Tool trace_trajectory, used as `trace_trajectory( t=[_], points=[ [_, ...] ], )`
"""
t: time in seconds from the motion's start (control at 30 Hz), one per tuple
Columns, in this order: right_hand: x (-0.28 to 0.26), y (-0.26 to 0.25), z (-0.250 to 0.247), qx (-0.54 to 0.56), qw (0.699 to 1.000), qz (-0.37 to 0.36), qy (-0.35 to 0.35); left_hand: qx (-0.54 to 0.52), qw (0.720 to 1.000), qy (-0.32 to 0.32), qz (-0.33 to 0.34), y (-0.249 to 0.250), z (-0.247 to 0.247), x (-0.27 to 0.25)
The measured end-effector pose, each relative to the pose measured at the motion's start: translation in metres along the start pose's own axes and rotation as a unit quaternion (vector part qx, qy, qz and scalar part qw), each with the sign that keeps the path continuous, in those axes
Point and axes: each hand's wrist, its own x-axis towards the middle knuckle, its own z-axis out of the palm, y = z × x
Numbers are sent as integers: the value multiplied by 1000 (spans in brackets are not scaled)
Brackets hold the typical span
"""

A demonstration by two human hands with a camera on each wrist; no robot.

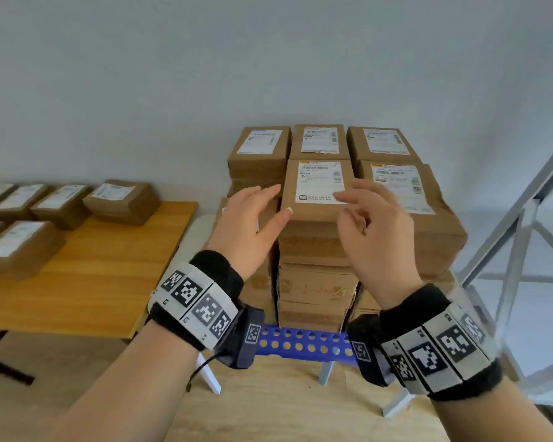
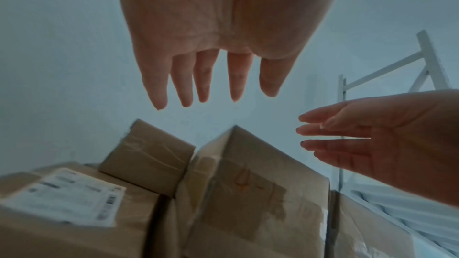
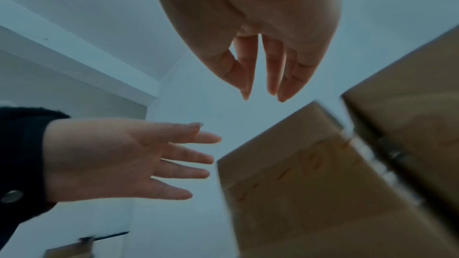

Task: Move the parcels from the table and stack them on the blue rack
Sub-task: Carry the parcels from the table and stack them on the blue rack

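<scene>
Left hand (image 1: 248,218), right hand (image 1: 369,228) both spread, empty, hovering beside top parcel (image 1: 318,193) of stack on blue rack (image 1: 300,341); more parcels (image 1: 122,199) on desk (image 1: 109,269) left of rack; likely light, stiff cardboard, slick tape; grip opposite side faces.

the head view is evenly lit and soft, with daylight glare at the right edge by the white frame (image 1: 521,237) and wide-angle bending at the borders. both wrist views are dim and bluish; the nearest parcels (image 3: 310,193) are smeared by blur, their labels (image 2: 67,197) unreadable.
</scene>
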Motion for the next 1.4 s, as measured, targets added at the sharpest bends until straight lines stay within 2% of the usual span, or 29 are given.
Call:
trace_trajectory(
  t=[0.1, 0.3, 0.43, 0.63, 0.73, 1.03, 1.27, 1.4],
  points=[
    [-8, -14, 32, 54, 997, -37, -46, -8, 999, 39, -29, -18, -25, -25],
    [-26, -62, 108, 100, 979, -1, -176, 0, 990, 86, -110, -83, -82, -77],
    [-33, -106, 172, 118, 972, -10, -205, -4, 983, 115, -140, -143, -128, -103],
    [-52, -189, 290, 140, 965, 5, -222, 13, 978, 118, -172, -247, -216, -128],
    [-54, -223, 333, 138, 964, 15, -226, 9, 976, 115, -183, -287, -253, -130],
    [-22, -262, 418, 113, 965, 29, -233, 6, 981, 94, -171, -378, -304, -87],
    [50, -238, 503, 109, 969, 59, -214, -3, 984, 56, -168, -451, -293, -3],
    [100, -208, 569, 97, 970, 98, -198, 22, 983, -3, -181, -502, -281, 54]
  ],
)
